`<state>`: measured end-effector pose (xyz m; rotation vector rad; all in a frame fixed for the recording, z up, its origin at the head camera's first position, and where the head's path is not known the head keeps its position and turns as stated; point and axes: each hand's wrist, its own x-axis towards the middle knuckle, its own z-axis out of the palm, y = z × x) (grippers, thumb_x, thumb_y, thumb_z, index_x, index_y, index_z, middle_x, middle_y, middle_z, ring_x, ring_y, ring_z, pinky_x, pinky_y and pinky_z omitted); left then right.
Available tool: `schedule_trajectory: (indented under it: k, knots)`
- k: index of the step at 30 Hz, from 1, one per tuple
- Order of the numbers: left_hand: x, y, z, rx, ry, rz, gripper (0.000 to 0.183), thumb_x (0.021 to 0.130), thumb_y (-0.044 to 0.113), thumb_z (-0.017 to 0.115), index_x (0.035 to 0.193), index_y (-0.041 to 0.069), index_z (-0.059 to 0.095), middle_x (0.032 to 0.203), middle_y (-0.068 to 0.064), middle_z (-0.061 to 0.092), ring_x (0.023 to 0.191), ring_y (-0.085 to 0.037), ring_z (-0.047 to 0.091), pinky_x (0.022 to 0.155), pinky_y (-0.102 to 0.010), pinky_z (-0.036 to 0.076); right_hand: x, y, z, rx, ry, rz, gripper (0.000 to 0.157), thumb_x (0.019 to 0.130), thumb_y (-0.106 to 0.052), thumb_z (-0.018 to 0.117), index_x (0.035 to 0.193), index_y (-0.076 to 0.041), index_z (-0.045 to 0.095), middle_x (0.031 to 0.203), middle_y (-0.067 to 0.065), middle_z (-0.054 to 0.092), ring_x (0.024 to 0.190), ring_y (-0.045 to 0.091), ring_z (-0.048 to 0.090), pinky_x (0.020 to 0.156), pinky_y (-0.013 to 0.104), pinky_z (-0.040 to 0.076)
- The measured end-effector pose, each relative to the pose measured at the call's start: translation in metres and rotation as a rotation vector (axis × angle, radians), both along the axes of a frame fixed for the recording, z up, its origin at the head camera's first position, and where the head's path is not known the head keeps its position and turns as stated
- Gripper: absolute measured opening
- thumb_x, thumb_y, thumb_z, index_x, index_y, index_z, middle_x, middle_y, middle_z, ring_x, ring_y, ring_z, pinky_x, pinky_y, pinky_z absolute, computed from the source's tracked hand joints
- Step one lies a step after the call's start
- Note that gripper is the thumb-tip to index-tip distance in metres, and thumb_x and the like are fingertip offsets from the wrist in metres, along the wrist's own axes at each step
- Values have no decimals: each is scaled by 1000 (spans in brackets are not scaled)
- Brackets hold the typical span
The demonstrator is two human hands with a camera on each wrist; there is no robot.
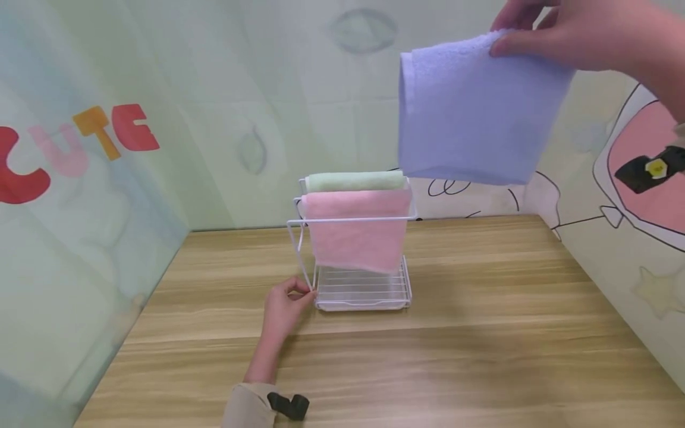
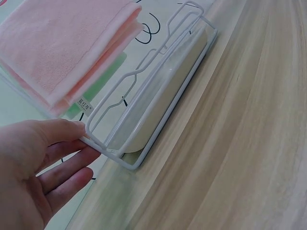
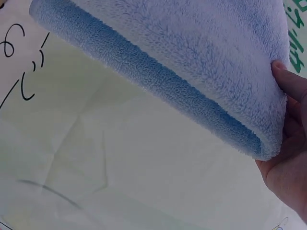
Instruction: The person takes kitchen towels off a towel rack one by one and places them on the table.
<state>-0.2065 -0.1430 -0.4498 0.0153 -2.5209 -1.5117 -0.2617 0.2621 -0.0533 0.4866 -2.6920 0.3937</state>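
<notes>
A white wire towel rack [image 1: 349, 220] stands on the wooden table. Over its front-side bars hangs a pink towel [image 1: 357, 232], with a green towel [image 1: 355, 181] behind it. My left hand [image 1: 283, 303] pinches the rack's lower left wire between thumb and fingers; the left wrist view shows the thumb on the white wire [image 2: 110, 152]. High at the right, my right hand [image 1: 583, 35] grips the top edge of a folded light-blue towel [image 1: 481, 119], which hangs down above and right of the rack. The right wrist view shows the blue towel's [image 3: 192, 57] open fold, thumb on its outer side.
A wire base with a pale tray [image 1: 364, 304] forms the rack's bottom. Behind the wooden table [image 1: 481, 356] rises a printed cloth backdrop [image 1: 214, 119], which continues along both sides. The letters "CUTE" show on its left part.
</notes>
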Motion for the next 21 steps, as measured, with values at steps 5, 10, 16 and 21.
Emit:
schedule_trajectory:
  k: [5, 10, 16, 21]
  knots:
    - [0, 1, 1, -2, -8, 4, 12, 79, 4, 78, 81, 1, 67, 91, -17, 74, 82, -28, 75, 68, -24, 62, -5, 14, -12, 60, 4, -19, 25, 93, -32, 67, 109, -13, 68, 80, -28, 53, 58, -9, 53, 50, 8, 46]
    - [0, 3, 3, -5, -11, 3, 11, 79, 4, 78, 81, 1, 67, 91, -18, 74, 83, -29, 75, 69, -26, 63, -18, 26, -35, 70, -41, -16, 27, 93, -37, 67, 108, -14, 69, 80, -25, 53, 62, -8, 53, 51, 9, 47]
    - [-1, 4, 3, -3, -3, -5, 11, 79, 3, 78, 81, 1, 67, 91, -18, 73, 82, -30, 75, 70, -27, 63, -37, 33, -74, 50, -57, 65, 23, 93, -35, 68, 105, -15, 72, 77, -32, 56, 71, -11, 52, 61, 8, 42]
    - [-1, 3, 1, 11, -7, -17, 11, 80, 4, 78, 80, 1, 66, 89, -17, 74, 81, -28, 75, 69, -25, 63, -48, 34, -108, 42, -74, 97, 22, 93, -33, 68, 104, -14, 72, 83, -20, 65, 70, -2, 55, 62, 12, 44]
